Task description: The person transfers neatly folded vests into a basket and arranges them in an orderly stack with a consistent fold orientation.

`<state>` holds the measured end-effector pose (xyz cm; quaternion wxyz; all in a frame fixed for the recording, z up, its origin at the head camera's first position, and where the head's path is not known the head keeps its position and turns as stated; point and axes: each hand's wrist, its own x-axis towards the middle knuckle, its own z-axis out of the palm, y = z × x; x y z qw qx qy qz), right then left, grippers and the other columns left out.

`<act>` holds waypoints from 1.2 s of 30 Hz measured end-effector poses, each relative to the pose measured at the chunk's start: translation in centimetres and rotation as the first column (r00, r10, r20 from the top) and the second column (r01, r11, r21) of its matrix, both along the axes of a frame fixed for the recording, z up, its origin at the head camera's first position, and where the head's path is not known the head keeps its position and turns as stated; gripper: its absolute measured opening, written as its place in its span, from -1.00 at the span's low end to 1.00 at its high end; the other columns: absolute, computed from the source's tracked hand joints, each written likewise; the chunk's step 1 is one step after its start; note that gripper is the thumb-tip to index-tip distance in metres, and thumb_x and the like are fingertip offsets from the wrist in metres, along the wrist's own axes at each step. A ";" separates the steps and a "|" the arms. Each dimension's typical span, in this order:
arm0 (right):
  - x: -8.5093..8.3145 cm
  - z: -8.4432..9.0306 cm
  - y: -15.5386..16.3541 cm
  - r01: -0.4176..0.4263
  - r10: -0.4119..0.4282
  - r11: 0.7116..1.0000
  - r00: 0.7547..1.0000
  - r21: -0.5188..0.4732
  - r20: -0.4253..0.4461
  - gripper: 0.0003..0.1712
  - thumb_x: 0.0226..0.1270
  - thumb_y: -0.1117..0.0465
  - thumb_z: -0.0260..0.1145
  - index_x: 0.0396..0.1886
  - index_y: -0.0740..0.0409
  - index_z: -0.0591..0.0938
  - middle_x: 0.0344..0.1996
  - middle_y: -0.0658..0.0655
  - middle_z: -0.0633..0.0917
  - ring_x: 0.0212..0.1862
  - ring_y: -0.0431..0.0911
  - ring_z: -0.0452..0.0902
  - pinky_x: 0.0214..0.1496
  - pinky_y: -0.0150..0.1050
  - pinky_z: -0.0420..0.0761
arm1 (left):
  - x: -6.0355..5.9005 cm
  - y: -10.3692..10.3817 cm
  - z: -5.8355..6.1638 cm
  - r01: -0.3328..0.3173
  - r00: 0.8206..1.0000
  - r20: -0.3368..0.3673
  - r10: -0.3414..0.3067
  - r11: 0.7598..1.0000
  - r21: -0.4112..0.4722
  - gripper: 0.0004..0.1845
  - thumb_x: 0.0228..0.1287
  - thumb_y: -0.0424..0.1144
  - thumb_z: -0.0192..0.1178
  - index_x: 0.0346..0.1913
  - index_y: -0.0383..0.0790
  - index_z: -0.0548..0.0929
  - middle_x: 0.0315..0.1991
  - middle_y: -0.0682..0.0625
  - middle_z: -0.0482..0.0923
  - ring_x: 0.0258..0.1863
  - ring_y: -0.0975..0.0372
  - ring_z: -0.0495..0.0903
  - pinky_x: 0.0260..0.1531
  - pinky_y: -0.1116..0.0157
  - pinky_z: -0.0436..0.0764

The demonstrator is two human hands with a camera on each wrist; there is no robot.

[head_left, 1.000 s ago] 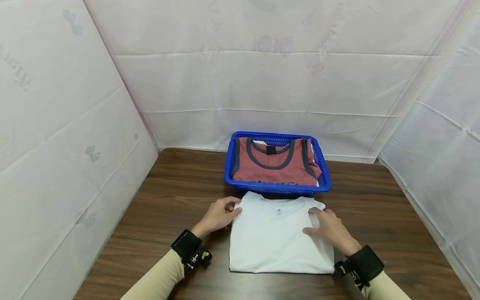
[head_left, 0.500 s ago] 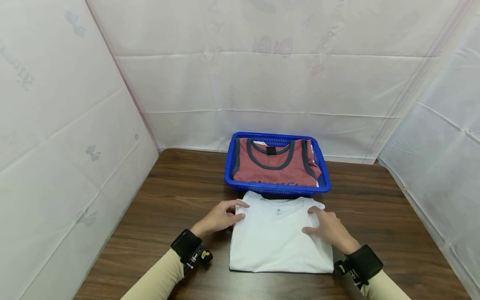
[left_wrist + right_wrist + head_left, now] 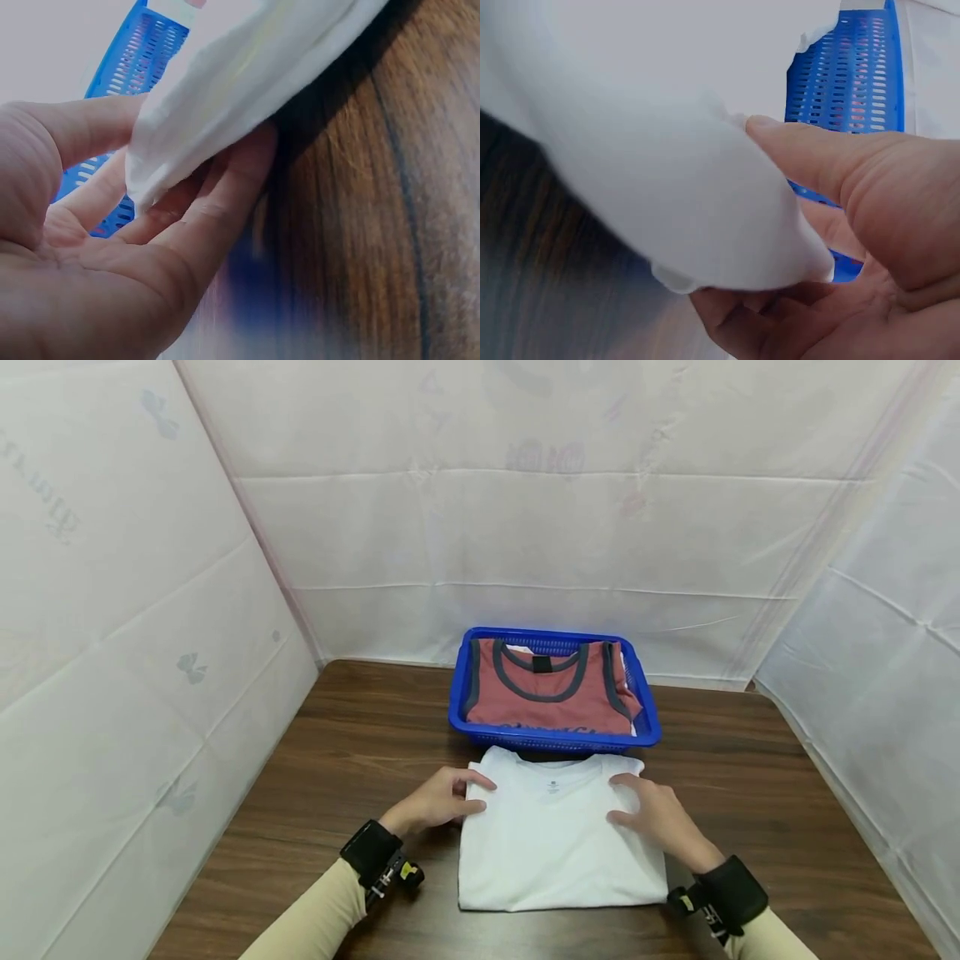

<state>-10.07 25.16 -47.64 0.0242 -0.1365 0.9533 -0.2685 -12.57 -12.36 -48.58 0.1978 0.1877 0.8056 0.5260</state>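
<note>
Bare worktop [image 3: 360, 752] open on my left, wide lane out to left curtain wall [image 3: 135, 677]. Bare strip on my right too, bounded by right curtain wall [image 3: 885, 677]. Straight ahead blocked: blue basket [image 3: 555, 742] sits just beyond folded white shirt [image 3: 558, 852], near rim almost touching collar, red top [image 3: 551, 697] filling it. Back curtain [image 3: 525, 552] close behind basket. My hands [image 3: 438, 800] flank shirt; room above looks unobstructed.

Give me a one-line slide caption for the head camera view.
Both hands, left hand and right hand, grip the far corners of a folded white T-shirt before a blue basket holding a red tank top.
</note>
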 end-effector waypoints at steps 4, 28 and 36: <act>-0.2 0.1 0.4 -0.020 0.021 1.000 0.999 -0.019 0.037 -0.48 0.23 0.13 0.57 0.17 0.18 0.71 0.11 0.33 0.70 0.17 0.28 0.59 0.14 0.26 0.56 | -0.1 -0.2 -0.2 -0.015 1.000 0.002 0.015 1.000 0.003 -0.63 0.35 -0.46 0.30 0.19 -0.24 0.70 0.11 -0.21 0.58 -0.27 0.14 0.58 -0.46 0.24 0.61; -0.5 -0.7 0.9 -0.131 0.122 0.989 0.985 0.065 0.122 -0.22 0.21 0.12 0.58 0.40 0.21 0.54 0.27 0.36 0.60 0.26 0.31 0.53 0.20 0.28 0.52 | -1.0 -0.3 -1.5 -0.111 0.993 -0.050 0.109 0.993 -0.029 -0.62 0.30 -0.48 0.33 0.15 -0.18 0.76 0.18 -0.13 0.58 -0.02 0.07 0.46 -0.26 0.24 0.49; 0.3 -0.2 1.2 -0.133 0.127 0.988 0.989 0.079 0.069 -0.24 0.23 0.19 0.56 0.41 0.27 0.51 0.25 0.39 0.60 0.23 0.30 0.55 0.19 0.27 0.53 | -1.0 -0.8 -0.8 -0.049 0.982 -0.187 0.022 0.989 -0.137 -0.63 0.28 -0.45 0.35 0.13 -0.13 0.79 -0.15 0.06 0.68 -0.28 0.21 0.43 -0.30 0.31 0.42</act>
